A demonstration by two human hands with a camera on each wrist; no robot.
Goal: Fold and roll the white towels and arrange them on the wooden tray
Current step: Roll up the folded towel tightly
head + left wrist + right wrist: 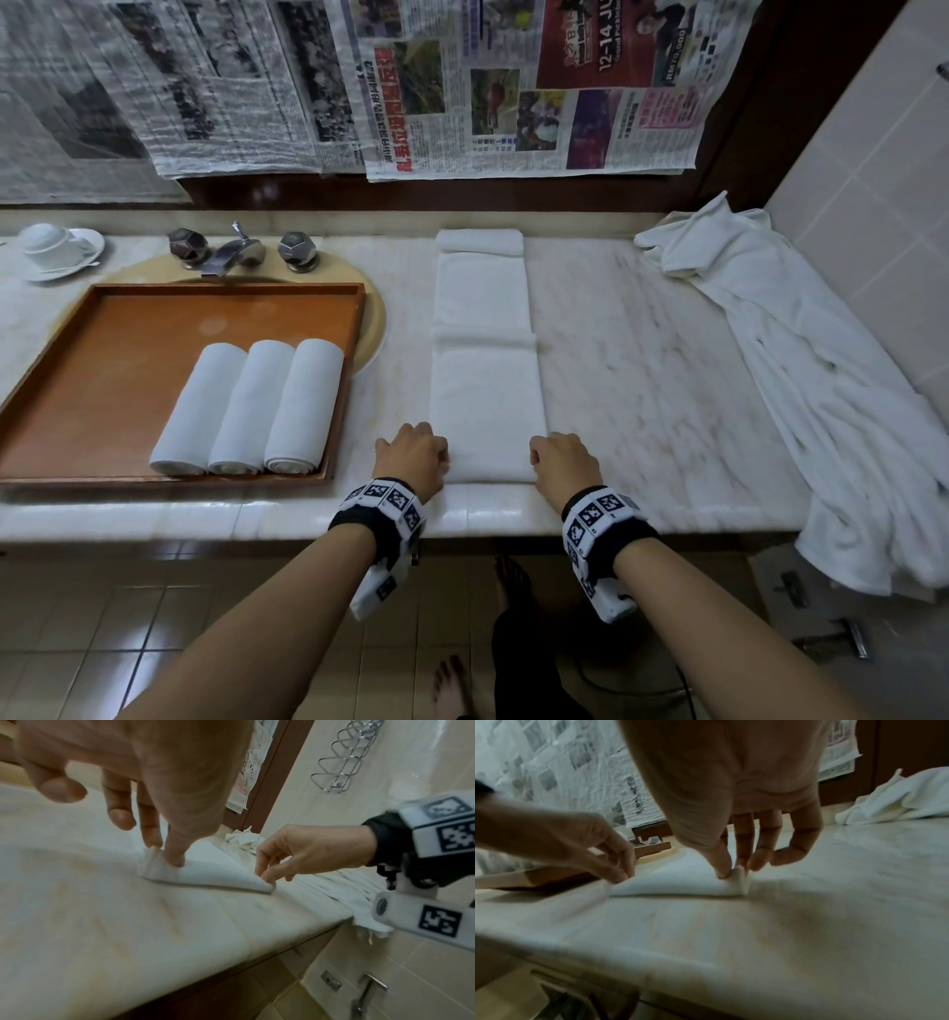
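While both hands, left hand (411, 455) and right hand (562, 462), are pinching the folded towel (485, 360), loose towels (801, 360) are lying right of frame and three rolled towels (249, 406) are sitting in the wooden tray (128, 329) at left.

Marble counter (642, 329), newspaper-covered wall (257, 77), pale tiled wall (873, 180) at right, beige tiled floor (154, 616), dim light.

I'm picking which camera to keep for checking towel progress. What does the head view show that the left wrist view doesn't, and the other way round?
Only the head view shows the wooden tray with three rolled towels, the faucet and a cup.

Only the left wrist view shows the wall rack and the left hand pinching the lifted corner.

Both show the folded towel, the right hand, the towel pile and the marble counter.
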